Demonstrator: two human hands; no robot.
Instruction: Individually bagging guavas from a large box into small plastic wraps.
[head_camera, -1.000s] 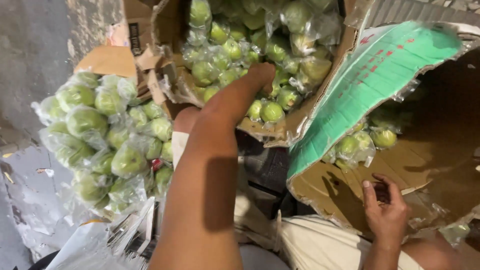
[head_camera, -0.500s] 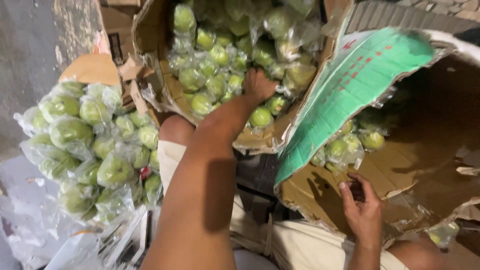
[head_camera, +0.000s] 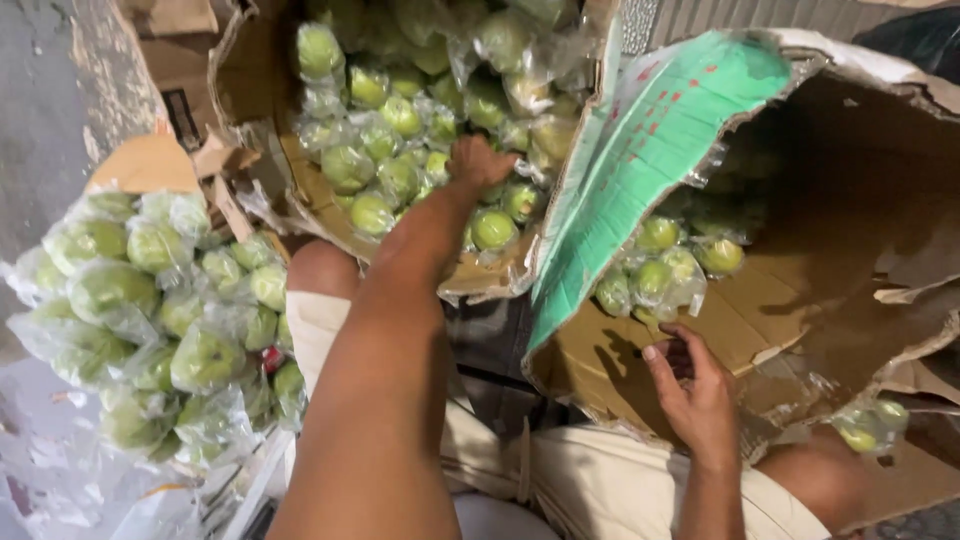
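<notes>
My left hand (head_camera: 480, 160) reaches far forward into a torn cardboard box (head_camera: 250, 110) full of green fruits in clear plastic bags (head_camera: 400, 115). Its fingers curl down among the bags, so I cannot see whether they grip one. One bagged fruit (head_camera: 492, 228) lies just below the wrist. My right hand (head_camera: 690, 385) rests with spread fingers on the floor of a second cardboard box (head_camera: 800, 300) lying on its side on my lap. That box has a green printed flap (head_camera: 650, 150). A few bagged green fruits (head_camera: 660, 262) lie just beyond the fingertips.
A heap of bagged green fruits (head_camera: 150, 310) is piled at my left, over crumpled plastic (head_camera: 60, 490). One more bagged fruit (head_camera: 865, 430) lies at the lower right by the torn box edge. My knees in light shorts (head_camera: 600, 490) fill the bottom centre.
My left hand has gone further into the far box and now sits among the bags. My right hand has shifted slightly on the near box's cardboard.
</notes>
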